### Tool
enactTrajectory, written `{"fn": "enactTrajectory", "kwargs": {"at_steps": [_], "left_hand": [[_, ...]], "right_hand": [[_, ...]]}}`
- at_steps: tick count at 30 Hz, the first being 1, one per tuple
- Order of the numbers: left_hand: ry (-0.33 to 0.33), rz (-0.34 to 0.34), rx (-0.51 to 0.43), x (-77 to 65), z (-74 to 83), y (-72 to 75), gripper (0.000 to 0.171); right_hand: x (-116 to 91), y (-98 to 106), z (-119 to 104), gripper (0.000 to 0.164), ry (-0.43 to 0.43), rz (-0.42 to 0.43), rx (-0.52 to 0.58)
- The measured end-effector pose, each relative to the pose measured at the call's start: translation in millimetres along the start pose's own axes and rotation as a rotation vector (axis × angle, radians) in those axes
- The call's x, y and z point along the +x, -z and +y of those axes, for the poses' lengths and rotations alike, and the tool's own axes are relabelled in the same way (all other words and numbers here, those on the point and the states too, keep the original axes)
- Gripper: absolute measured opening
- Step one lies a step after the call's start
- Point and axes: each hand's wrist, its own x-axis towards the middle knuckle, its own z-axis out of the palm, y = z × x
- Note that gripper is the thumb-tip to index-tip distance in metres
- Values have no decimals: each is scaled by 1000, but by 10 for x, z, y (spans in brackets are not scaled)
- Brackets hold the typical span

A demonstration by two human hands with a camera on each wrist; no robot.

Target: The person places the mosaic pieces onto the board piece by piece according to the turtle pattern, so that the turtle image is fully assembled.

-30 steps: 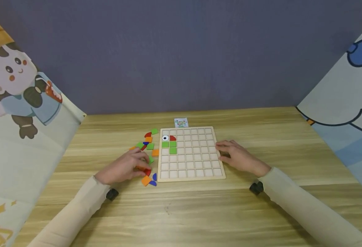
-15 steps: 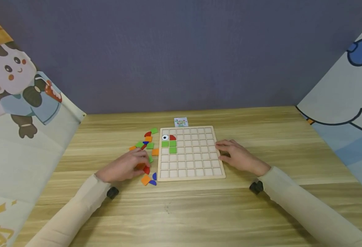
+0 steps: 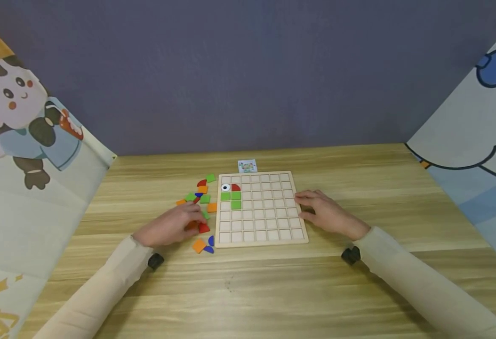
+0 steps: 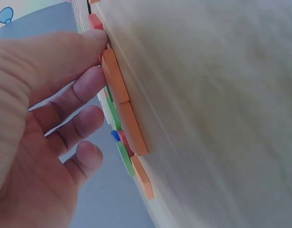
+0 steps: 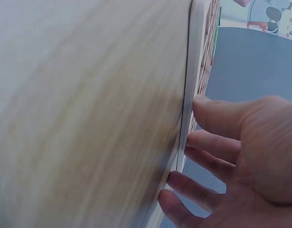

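My left hand [image 3: 173, 225] is low over loose flat wooden pieces left of the board. Its thumb and index finger are beside a red piece [image 3: 204, 228], and an orange piece is partly covered under the fingers. In the left wrist view the thumb and index finger stand apart, with orange pieces [image 4: 116, 78] beside them; the exact contact is hidden. The wooden grid board [image 3: 269, 212] carries a white eye piece [image 3: 225, 187], a red quarter-round [image 3: 236, 187] and several green squares [image 3: 236, 205]. My right hand [image 3: 326, 213] rests its fingertips against the board's right edge [image 5: 195, 57].
A small picture card [image 3: 247, 165] lies behind the board. Blue pieces [image 3: 209, 249] and an orange square [image 3: 199, 246] lie nearer the front; more green, orange and red pieces lie farther back. A dark panel [image 3: 252, 75] rises behind the table.
The red piece by my left fingers has shifted slightly to the right and away from me. My left hand has moved only a little; my right hand keeps its place at the board.
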Motion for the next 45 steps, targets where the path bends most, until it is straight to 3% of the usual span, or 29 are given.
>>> {"fn": "enactTrajectory", "kwargs": {"at_steps": [18, 22, 25, 30, 40, 45], "left_hand": [[25, -36, -18, 84, 75, 4, 16], [32, 0, -45, 99, 91, 12, 16], [-3, 35, -43, 140, 112, 27, 18], [-35, 33, -4, 297, 186, 46, 19], [111, 35, 79, 774, 411, -11, 12], [134, 39, 93, 878, 427, -63, 15]], "right_hand": [[9, 21, -12, 52, 2, -8, 9], [7, 16, -12, 52, 6, -6, 9], [9, 13, -8, 52, 6, -2, 4], [14, 3, 5, 52, 9, 4, -2], [14, -5, 37, 52, 8, 10, -2], [19, -3, 42, 52, 15, 8, 1]]}}
